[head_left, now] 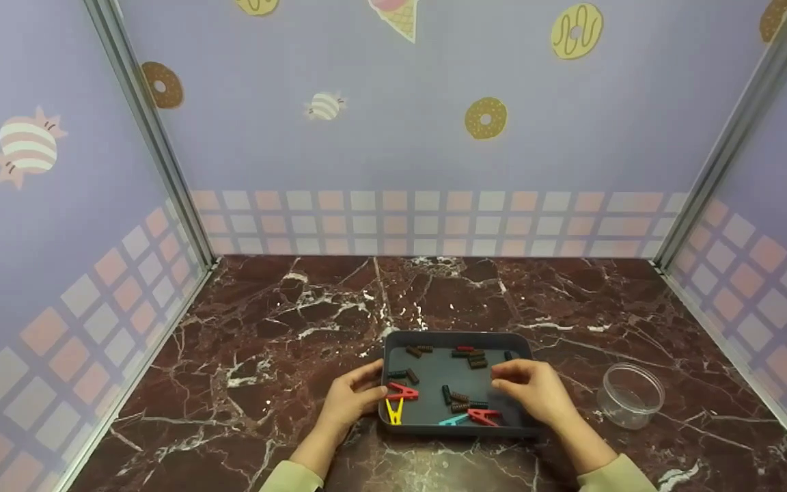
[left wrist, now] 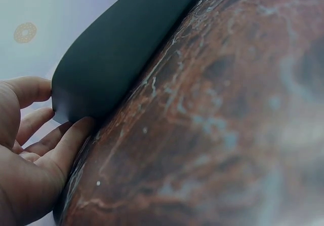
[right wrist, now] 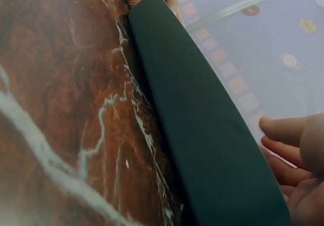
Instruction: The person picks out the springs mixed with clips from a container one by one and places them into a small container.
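A dark grey rectangular tray stands on the table in front of me. Short ribbed cylinders, mostly brown or dark with one red, lie scattered inside it. Along its near side are a yellow clothespin, a red clothespin, a second red clothespin and a light blue clothespin. My left hand touches the tray's left end from outside, fingers extended. Over the right part of the tray hovers my right hand, thumb and forefinger apart, with nothing visible between them.
A round clear plastic tub stands on the table to the right of the tray. The dark red marbled tabletop is bounded by patterned panels at the back and both sides.
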The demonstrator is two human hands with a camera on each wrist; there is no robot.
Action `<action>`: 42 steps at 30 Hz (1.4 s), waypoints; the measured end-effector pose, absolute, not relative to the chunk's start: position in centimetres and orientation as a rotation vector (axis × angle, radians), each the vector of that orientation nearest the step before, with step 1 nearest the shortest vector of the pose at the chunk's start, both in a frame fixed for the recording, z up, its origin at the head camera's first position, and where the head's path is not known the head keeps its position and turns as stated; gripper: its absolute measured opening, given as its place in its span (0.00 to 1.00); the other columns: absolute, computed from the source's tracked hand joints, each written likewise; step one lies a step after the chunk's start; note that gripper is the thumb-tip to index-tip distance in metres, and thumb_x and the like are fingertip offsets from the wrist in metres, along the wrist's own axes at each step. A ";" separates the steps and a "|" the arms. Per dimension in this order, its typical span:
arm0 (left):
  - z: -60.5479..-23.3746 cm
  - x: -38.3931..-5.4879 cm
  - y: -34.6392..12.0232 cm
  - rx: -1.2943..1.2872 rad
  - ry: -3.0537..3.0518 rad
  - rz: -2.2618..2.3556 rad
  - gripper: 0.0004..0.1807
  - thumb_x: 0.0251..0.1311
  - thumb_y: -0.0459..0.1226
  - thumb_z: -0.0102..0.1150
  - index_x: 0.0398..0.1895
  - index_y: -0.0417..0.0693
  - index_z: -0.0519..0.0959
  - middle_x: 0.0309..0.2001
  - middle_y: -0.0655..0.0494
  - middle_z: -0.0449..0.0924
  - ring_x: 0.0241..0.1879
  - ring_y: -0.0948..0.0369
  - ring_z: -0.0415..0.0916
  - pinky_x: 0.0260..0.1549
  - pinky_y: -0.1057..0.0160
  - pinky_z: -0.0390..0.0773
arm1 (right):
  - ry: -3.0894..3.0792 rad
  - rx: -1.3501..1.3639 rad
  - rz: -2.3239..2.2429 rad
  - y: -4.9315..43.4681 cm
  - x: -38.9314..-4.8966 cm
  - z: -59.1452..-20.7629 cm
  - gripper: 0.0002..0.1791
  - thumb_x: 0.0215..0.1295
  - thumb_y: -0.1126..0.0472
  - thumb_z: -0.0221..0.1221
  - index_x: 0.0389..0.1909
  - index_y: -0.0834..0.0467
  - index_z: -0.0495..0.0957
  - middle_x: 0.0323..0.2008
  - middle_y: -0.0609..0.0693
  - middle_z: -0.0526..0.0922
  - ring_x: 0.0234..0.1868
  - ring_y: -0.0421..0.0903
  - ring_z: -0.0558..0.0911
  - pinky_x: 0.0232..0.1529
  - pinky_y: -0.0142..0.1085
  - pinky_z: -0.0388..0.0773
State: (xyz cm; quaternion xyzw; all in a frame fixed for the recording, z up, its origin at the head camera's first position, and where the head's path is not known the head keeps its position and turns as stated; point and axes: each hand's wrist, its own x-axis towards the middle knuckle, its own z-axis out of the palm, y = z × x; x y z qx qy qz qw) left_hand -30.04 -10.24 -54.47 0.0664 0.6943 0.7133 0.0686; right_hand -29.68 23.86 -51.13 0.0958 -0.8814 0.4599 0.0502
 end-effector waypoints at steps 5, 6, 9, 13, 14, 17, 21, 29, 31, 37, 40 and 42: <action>-54.4 -30.1 -10.4 0.181 2.076 2.158 0.34 0.63 0.30 0.64 0.73 0.33 0.68 0.67 0.28 0.73 0.60 0.47 0.82 0.42 0.62 0.88 | -2.816 0.432 1.302 22.7 -29.8 -51.5 0.11 0.61 0.63 0.71 0.43 0.63 0.88 0.39 0.55 0.91 0.40 0.48 0.88 0.41 0.35 0.85; -54.5 -30.1 -10.4 0.182 2.075 2.162 0.34 0.63 0.29 0.64 0.73 0.33 0.69 0.66 0.28 0.73 0.60 0.47 0.82 0.42 0.62 0.88 | -2.840 0.441 1.293 22.5 -29.8 -51.6 0.10 0.61 0.63 0.71 0.43 0.62 0.89 0.39 0.55 0.91 0.40 0.48 0.88 0.41 0.37 0.86; -54.5 -30.1 -10.4 0.188 2.078 2.163 0.34 0.63 0.29 0.65 0.73 0.32 0.68 0.68 0.28 0.72 0.60 0.47 0.82 0.43 0.63 0.88 | -2.888 0.438 1.239 22.0 -29.8 -51.8 0.09 0.60 0.64 0.71 0.41 0.61 0.89 0.38 0.54 0.91 0.40 0.50 0.88 0.42 0.43 0.87; -54.5 -30.1 -10.3 0.189 2.096 2.144 0.34 0.63 0.30 0.65 0.73 0.33 0.69 0.70 0.29 0.70 0.61 0.46 0.82 0.42 0.64 0.88 | -2.928 0.436 1.148 21.7 -29.7 -52.1 0.07 0.59 0.66 0.71 0.38 0.60 0.89 0.37 0.54 0.91 0.39 0.50 0.88 0.42 0.45 0.87; -54.5 -30.1 -10.3 0.184 2.096 2.145 0.33 0.63 0.30 0.65 0.72 0.33 0.69 0.70 0.29 0.70 0.60 0.46 0.82 0.42 0.64 0.88 | -2.933 0.442 1.124 21.6 -29.7 -52.1 0.06 0.59 0.67 0.71 0.38 0.60 0.89 0.36 0.53 0.91 0.38 0.49 0.88 0.41 0.44 0.87; -54.5 -30.2 -10.2 0.181 2.094 2.152 0.33 0.63 0.30 0.65 0.72 0.32 0.69 0.70 0.29 0.70 0.59 0.48 0.82 0.42 0.64 0.88 | -2.944 0.471 1.079 21.5 -29.6 -52.1 0.06 0.59 0.68 0.70 0.37 0.60 0.89 0.35 0.53 0.89 0.36 0.46 0.86 0.37 0.40 0.85; -54.5 -30.1 -10.2 0.190 2.094 2.156 0.33 0.63 0.29 0.64 0.72 0.32 0.69 0.70 0.29 0.70 0.60 0.46 0.82 0.42 0.64 0.88 | -2.940 0.541 1.015 21.6 -29.4 -52.1 0.07 0.59 0.70 0.70 0.37 0.59 0.90 0.34 0.49 0.84 0.33 0.41 0.80 0.32 0.31 0.79; -54.5 -30.1 -10.2 0.202 2.089 2.155 0.33 0.64 0.30 0.64 0.73 0.32 0.68 0.70 0.29 0.70 0.60 0.47 0.82 0.43 0.63 0.88 | -2.887 0.607 0.956 21.7 -29.5 -52.5 0.04 0.58 0.69 0.71 0.34 0.58 0.90 0.31 0.45 0.80 0.29 0.34 0.75 0.30 0.28 0.74; -54.5 -30.2 -10.2 0.197 2.080 2.161 0.34 0.64 0.30 0.65 0.73 0.32 0.68 0.70 0.29 0.70 0.58 0.50 0.83 0.42 0.64 0.87 | -2.872 0.617 0.962 21.8 -29.5 -52.5 0.04 0.58 0.68 0.71 0.33 0.58 0.90 0.31 0.45 0.81 0.29 0.33 0.75 0.30 0.28 0.74; -54.7 -30.3 -10.2 0.186 2.072 2.160 0.34 0.63 0.30 0.65 0.73 0.32 0.69 0.70 0.30 0.70 0.55 0.54 0.84 0.42 0.65 0.87 | -2.864 0.603 1.035 22.1 -29.6 -52.4 0.03 0.58 0.68 0.71 0.33 0.59 0.89 0.32 0.48 0.85 0.31 0.36 0.80 0.32 0.29 0.78; -54.7 -30.3 -10.2 0.180 2.076 2.154 0.34 0.63 0.30 0.65 0.73 0.32 0.69 0.71 0.30 0.69 0.56 0.53 0.84 0.42 0.65 0.88 | -2.870 0.585 1.113 22.4 -29.6 -52.1 0.03 0.59 0.68 0.70 0.34 0.59 0.88 0.33 0.51 0.89 0.33 0.41 0.84 0.34 0.31 0.82; -54.7 -30.3 -10.2 0.180 2.075 2.155 0.34 0.63 0.30 0.65 0.73 0.32 0.69 0.70 0.30 0.70 0.57 0.51 0.84 0.42 0.64 0.88 | -2.873 0.573 1.160 22.6 -29.6 -51.9 0.03 0.59 0.68 0.70 0.34 0.59 0.88 0.34 0.52 0.90 0.35 0.44 0.86 0.35 0.33 0.83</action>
